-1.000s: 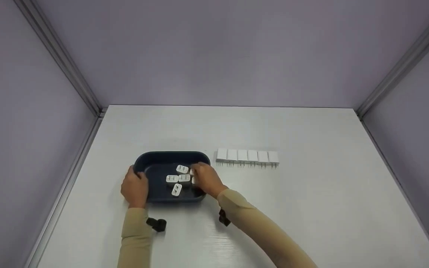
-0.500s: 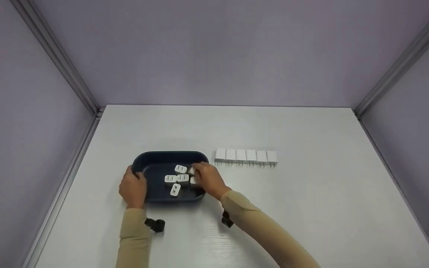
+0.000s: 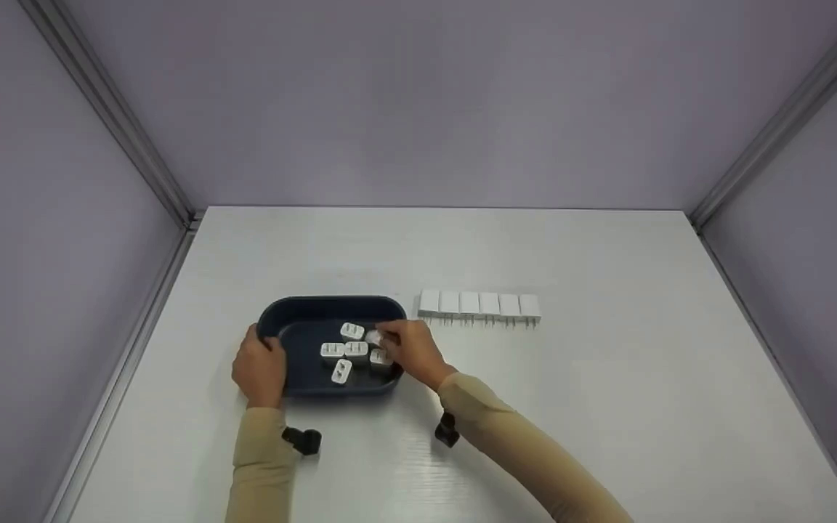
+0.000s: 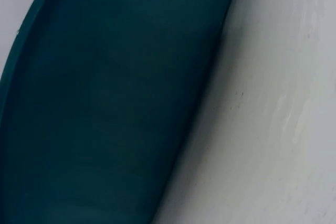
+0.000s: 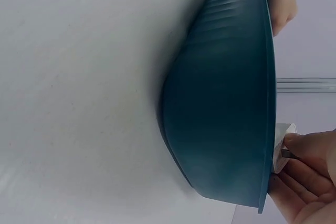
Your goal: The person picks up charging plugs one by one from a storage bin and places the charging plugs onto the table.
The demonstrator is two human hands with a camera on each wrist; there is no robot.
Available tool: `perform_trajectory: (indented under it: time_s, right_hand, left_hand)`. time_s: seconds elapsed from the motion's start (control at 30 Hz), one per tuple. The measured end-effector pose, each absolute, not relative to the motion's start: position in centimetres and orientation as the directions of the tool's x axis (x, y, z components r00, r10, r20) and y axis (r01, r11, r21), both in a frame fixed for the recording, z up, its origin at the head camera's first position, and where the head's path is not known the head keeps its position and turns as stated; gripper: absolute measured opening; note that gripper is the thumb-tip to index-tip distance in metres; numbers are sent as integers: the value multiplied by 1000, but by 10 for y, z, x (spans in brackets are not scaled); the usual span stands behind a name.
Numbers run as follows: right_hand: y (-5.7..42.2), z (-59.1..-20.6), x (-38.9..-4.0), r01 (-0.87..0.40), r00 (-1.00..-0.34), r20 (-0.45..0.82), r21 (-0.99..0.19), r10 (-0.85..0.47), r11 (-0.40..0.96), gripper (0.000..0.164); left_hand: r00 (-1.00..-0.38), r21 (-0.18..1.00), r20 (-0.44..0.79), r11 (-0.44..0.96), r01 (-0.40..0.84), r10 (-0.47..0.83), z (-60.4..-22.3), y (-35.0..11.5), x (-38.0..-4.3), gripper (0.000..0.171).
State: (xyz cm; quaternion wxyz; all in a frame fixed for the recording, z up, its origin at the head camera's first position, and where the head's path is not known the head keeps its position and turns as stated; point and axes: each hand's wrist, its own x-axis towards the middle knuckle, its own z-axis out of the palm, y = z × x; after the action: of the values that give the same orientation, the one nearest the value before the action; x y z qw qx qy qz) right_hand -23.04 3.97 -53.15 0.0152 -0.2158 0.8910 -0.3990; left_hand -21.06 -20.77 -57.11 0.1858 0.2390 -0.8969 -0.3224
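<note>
A dark blue plastic basin (image 3: 306, 388) stands on the white table, with several white plug adapters (image 3: 341, 372) inside, mostly prongs up. On its left rim, my left hand (image 3: 260, 369) grips the basin. My right hand (image 3: 418, 352) reaches over the right rim and pinches one white plug adapter (image 5: 281, 153); in the right wrist view, thumb and fingers hold it just above the rim, a metal prong showing. Another plug adapter (image 3: 380, 358) lies under that hand, partly covered. The left wrist view holds only the basin's outer wall (image 4: 110, 98) and tabletop.
Right of the basin, a straight row of white plug adapters (image 3: 479, 303) lies side by side on the white table (image 3: 607, 378), prongs toward me. Pale walls (image 3: 418, 102) enclose the table at the back and both sides.
My right hand has drawn slightly to the right, and the pinched plug adapter has turned within the basin, uncovering more of the one below. The left hand stays on the rim.
</note>
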Motion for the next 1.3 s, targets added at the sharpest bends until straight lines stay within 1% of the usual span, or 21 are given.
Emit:
perform_trajectory:
  time_s: [0.33,0.5,0.63,0.93,1.03,1.13,1.3]
  right_hand:
    - [44,-531,-225,-385,-918,229,-715,-324,584,23]
    - [45,-533,-222,-401,-914,295,-758,-278,515,24]
    - [50,-531,-220,-391,-919,309,-794,-245,466,27]
    - [54,-536,-217,-351,-931,362,-865,-39,359,25]
    - [54,-538,-216,-355,-927,376,-879,4,320,24]
    - [55,-540,-215,-369,-916,399,-876,38,311,24]
    - [56,-540,-214,-359,-911,401,-888,101,288,25]
  left_hand:
    - [-816,658,197,690,-301,-543,-572,-207,-210,41]
    - [-816,658,199,692,-299,-542,-572,-208,-211,41]
    - [-819,659,194,690,-299,-540,-571,-208,-210,42]
    - [-811,656,202,691,-304,-548,-572,-207,-209,40]
    - [-812,660,201,688,-301,-548,-571,-207,-209,39]
    - [-811,666,199,683,-300,-550,-571,-207,-209,40]
    - [-810,670,194,678,-303,-553,-571,-208,-209,40]
